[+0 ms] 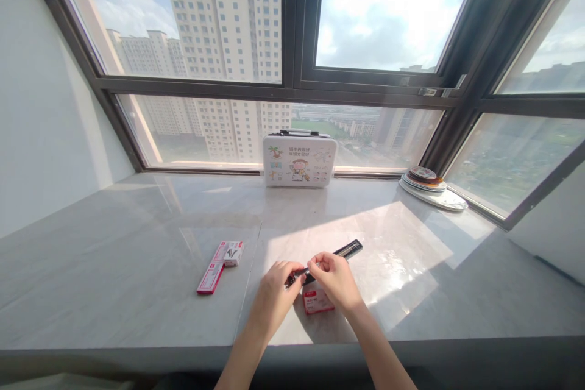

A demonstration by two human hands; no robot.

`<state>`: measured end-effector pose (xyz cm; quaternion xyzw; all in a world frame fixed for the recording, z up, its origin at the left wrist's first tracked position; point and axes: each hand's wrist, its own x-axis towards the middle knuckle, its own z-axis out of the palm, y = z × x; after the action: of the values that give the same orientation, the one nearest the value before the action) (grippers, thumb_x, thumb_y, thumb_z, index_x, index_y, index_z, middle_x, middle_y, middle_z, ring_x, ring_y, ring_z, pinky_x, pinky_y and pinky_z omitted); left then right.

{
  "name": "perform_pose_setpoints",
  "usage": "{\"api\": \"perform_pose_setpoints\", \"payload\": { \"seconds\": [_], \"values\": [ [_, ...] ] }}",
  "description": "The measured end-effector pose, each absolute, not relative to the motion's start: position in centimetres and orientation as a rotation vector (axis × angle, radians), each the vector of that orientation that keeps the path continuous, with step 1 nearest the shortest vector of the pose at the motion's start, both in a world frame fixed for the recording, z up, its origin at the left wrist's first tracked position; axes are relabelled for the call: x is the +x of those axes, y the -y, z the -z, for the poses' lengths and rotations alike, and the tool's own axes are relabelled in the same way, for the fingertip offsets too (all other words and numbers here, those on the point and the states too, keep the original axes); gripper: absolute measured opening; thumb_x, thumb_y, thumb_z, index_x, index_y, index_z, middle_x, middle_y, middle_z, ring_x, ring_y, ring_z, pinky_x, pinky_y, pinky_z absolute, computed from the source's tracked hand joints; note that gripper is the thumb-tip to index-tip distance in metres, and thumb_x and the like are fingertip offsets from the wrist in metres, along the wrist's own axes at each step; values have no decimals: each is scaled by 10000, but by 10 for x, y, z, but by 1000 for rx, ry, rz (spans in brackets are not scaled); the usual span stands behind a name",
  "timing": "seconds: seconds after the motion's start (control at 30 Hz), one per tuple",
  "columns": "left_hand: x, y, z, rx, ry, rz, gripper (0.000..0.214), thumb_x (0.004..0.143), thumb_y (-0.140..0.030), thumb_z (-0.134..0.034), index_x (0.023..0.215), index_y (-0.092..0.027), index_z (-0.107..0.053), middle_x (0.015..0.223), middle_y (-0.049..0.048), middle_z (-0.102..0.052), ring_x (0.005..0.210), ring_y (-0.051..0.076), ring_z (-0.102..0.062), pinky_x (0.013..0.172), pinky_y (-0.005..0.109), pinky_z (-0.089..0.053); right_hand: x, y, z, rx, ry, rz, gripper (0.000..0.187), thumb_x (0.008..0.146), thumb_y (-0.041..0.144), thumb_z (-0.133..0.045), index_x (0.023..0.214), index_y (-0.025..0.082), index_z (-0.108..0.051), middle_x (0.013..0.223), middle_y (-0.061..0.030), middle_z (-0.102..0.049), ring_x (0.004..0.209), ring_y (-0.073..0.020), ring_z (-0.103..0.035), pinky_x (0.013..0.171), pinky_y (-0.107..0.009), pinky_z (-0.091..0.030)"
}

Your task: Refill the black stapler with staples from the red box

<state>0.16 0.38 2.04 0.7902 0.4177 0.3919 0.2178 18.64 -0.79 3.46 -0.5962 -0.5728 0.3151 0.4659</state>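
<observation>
A long black thing with a pale metallic strip along it, like an opened stapler, lies slantwise over the windowsill counter. Its far end points away to the right. My left hand is closed on its dark near end, thumb and fingers pinching. Just above that part, my right hand is closed with thumb and fingertips pressed together; what they pinch is too small to make out. Partly under my hands, a small red and white box rests on the counter near its front edge. My fingers hide the middle of the black thing.
To the left, a long red and white box touches a small white box with a dark printed picture. A white cartoon case stands against the window. Stacked round plates or mats sit in the right back corner.
</observation>
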Motion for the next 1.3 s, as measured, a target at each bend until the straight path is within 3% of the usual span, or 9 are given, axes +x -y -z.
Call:
{"api": "perform_pose_setpoints", "payload": {
  "seconds": [0.33,0.7,0.93,1.3],
  "values": [
    [2,-2,-17,2314,-1131,-1028,167,984,-193,-604,1063,-290,-715,1068,-1,-726,1035,193,-645,924,318,-503,214,13,-23,-1534,1505,-699,276,915,400,-620,839,159,-732,600,12,-579,576,-145,-508,543,-236,-330],
    [4,-1,-22,2310,-1148,-985,105,992,-196,-592,979,-250,-681,975,2,-708,965,197,-632,856,318,-494,209,4,-9,-1431,1351,-924,324,867,434,-655,818,122,-723,621,-16,-608,559,-135,-505,515,-217,-334],
    [4,-3,-18,2347,-1103,-1004,162,998,-180,-581,1097,-273,-669,1066,1,-708,1034,196,-635,899,330,-511,203,4,-9,-1451,1335,-887,298,875,416,-634,804,135,-703,603,-3,-597,533,-125,-489,496,-206,-336],
    [4,-3,-12,2369,-1057,-1069,176,1002,-172,-548,1060,-244,-699,1087,47,-716,1041,207,-637,928,361,-542,204,6,-11,-1493,1317,-897,329,868,439,-638,834,126,-734,606,-16,-625,521,-136,-503,477,-211,-352]
  ]
}}
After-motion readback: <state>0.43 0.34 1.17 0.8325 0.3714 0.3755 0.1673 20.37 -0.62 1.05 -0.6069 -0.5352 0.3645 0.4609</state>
